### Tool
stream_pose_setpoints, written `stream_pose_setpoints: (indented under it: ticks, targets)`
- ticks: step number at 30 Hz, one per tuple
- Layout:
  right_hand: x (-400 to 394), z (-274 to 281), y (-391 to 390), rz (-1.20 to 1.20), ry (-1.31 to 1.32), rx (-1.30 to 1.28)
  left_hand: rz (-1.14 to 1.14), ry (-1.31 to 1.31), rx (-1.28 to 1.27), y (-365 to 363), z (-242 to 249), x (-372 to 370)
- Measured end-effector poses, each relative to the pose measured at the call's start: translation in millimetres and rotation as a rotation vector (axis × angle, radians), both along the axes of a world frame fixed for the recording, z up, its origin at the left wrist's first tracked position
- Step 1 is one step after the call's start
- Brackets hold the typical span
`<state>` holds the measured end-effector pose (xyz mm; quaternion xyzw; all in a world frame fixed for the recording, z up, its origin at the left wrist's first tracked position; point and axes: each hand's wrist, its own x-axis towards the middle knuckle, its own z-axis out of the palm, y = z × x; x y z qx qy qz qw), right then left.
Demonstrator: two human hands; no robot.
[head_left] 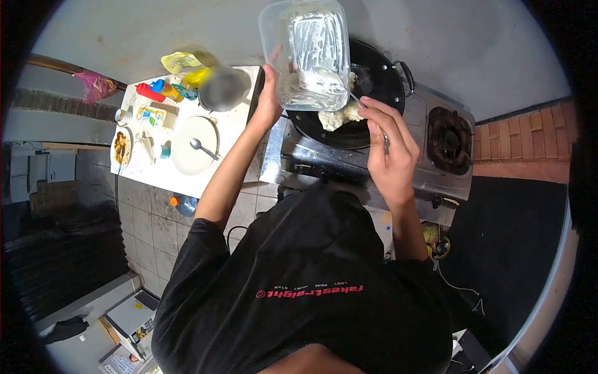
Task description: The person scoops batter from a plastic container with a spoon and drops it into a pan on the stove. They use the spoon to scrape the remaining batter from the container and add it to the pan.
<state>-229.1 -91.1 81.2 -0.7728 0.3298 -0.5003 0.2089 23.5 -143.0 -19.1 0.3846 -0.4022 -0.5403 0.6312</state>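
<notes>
My left hand (269, 100) grips a clear plastic container (305, 59) by its left side, tilted over a black pan (380, 84). White creamy residue coats the container's inside. Pinched in my right hand (391, 134) is a spoon (327, 77), its bowl inside the container against the residue. Below the container's lower edge, a pale lumpy mass (339, 117) lies in the pan. The container hides part of the pan.
Left of the stove (420, 168), a white table (184, 173) holds a plate (187, 149) with a spoon, a pot (224, 90), bottles and a plate of food (122, 147). An unused burner (450, 138) is at the right. A large bottle (185, 204) stands on the floor.
</notes>
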Motion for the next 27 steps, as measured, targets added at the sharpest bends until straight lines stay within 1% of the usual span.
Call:
stream_pose_setpoints:
  ticks: [2, 4, 5, 7, 8, 10, 11, 13, 14, 19, 21, 22, 24, 25, 26, 27]
  targets:
    - [-1, -3, -2, -0.006, 0.002, 0.013, 0.015, 0.018, -0.014, 1, -1, 0]
    - [-1, -9, -5, -0.013, 0.004, 0.027, 0.005, 0.038, 0.031, 1, -2, 2]
    - [-1, -14, -7, -0.026, -0.029, 0.049, 0.005, 0.038, 0.03, 1, -3, 3]
    - [-1, -15, -8, -0.039, -0.062, 0.072, -0.007, -0.043, 0.076, 0, -6, 3]
    - [-1, -15, -9, -0.054, -0.052, 0.061, -0.006, -0.044, 0.075, -1, -12, 5]
    - [-1, -13, -9, -0.07, -0.043, 0.05, 0.08, -0.247, 0.034, -2, -18, 4]
    - [0, -10, -9, -0.071, -0.016, 0.066, 0.079, -0.247, 0.034, -1, -21, 3]
    - [0, -10, -10, -0.074, 0.012, 0.083, 0.208, -0.463, -0.012, 10, 1, -12]
    - [2, -13, -13, -0.048, 0.011, 0.105, 0.208, -0.462, -0.012, 10, 4, -14]
    - [1, -24, -27, 0.011, 0.04, 0.171, 0.218, -0.675, -0.188, 9, 13, -23]
    - [-5, -33, -37, 0.087, -0.002, 0.198, 0.223, -0.728, -0.269, 4, 13, -26]
    - [-9, -38, -43, 0.086, -0.002, 0.199, 0.222, -0.727, -0.268, -1, 10, -25]
    - [-16, -47, -55, 0.215, -0.035, 0.257, 0.24, -0.833, -0.327, -10, -1, -23]
    - [-20, -48, -57, 0.226, 0.01, 0.219, 0.239, -0.834, -0.328, -13, -6, -22]
    - [-23, -49, -58, 0.226, 0.008, 0.22, 0.213, -0.87, -0.328, -16, -11, -21]
    - [-26, -50, -58, 0.274, 0.011, 0.229, 0.185, -0.904, -0.329, -18, -13, -23]
